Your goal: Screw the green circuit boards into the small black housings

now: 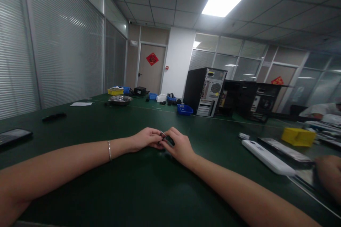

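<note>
Smooth green tabletop, close fingerwork at centre

Left hand and right hand together pinch a small dark piece, largely hidden in their grip! Out right, a long, rounded white case, then a yellow block. Farther, a blue tray beside a boxy black computer tower; back left, a shiny round metal dish.

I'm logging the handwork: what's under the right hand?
Under the right hand, part of a small dark item shows; its remainder, and the tabletop directly beneath the palm, are covered.
</note>
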Demonstrator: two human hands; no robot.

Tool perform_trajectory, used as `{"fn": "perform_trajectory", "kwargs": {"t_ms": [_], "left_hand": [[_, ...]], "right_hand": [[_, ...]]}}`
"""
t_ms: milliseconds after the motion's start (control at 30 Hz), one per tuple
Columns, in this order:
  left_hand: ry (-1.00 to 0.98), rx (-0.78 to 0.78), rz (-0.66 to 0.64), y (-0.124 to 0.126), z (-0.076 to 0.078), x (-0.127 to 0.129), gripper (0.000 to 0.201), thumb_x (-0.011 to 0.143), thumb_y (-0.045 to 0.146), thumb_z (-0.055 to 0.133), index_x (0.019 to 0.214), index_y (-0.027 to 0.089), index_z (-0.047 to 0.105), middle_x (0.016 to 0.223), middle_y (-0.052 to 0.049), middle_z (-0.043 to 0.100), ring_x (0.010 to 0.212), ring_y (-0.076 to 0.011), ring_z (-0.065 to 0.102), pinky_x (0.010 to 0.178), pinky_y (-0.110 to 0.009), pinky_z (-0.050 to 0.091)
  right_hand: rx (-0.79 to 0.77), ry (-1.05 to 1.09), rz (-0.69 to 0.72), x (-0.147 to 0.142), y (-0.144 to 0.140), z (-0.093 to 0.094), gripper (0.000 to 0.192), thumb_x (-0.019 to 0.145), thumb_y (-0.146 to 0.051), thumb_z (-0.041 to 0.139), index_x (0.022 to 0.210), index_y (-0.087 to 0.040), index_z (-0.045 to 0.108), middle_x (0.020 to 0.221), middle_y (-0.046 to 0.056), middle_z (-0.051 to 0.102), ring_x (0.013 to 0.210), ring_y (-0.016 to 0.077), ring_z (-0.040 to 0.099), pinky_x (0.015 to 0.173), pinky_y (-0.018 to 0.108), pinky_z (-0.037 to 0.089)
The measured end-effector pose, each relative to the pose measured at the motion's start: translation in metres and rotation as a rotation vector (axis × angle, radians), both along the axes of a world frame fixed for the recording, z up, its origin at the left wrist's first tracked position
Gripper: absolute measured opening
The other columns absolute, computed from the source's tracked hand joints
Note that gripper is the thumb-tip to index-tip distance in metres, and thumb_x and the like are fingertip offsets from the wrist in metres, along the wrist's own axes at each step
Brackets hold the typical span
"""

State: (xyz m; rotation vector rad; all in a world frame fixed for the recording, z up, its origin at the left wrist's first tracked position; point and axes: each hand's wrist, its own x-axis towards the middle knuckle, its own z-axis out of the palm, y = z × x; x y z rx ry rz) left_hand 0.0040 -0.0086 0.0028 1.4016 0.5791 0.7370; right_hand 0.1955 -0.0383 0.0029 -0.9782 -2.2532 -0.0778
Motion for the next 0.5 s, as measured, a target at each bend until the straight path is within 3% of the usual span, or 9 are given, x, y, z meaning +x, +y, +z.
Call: {"fn": "perform_trajectory", "kwargs": {"t_ms": [200,333,500], "left_hand": [[-0.036,0.067,0.117,0.012,-0.001,-0.001,0.023,0.082,0.018,0.065,0.103,0.009,0.065,0.099,-0.011,0.069,0.091,-0.0210,0.066,0.090,-0.040,0.049],[-0.085,0.122,0.390,0.049,-0.002,-0.025,0.020,0.090,0.022,0.055,0.107,0.012,0.059,0.101,-0.007,0.065,0.089,-0.0188,0.064,0.079,-0.038,0.053],[-0.122,0.143,0.747,0.091,0.009,-0.078,0.023,0.090,0.026,0.054,0.109,0.012,0.057,0.106,-0.008,0.061,0.088,-0.0189,0.062,0.075,-0.037,0.053]], "right_hand": [[0.005,0.037,0.014,0.001,-0.001,0.002,0.024,0.090,-0.028,0.055,0.112,-0.018,0.055,0.105,0.006,0.059,0.087,0.0185,0.060,0.074,0.036,0.051],[0.005,0.049,0.038,0.003,-0.003,0.004,0.025,0.091,-0.027,0.055,0.114,-0.018,0.054,0.106,0.006,0.058,0.089,0.0189,0.059,0.075,0.036,0.051],[-0.010,0.043,0.067,0.004,-0.005,0.006,0.024,0.091,-0.027,0.056,0.113,-0.018,0.055,0.105,0.005,0.059,0.088,0.0186,0.059,0.074,0.035,0.051]]}}
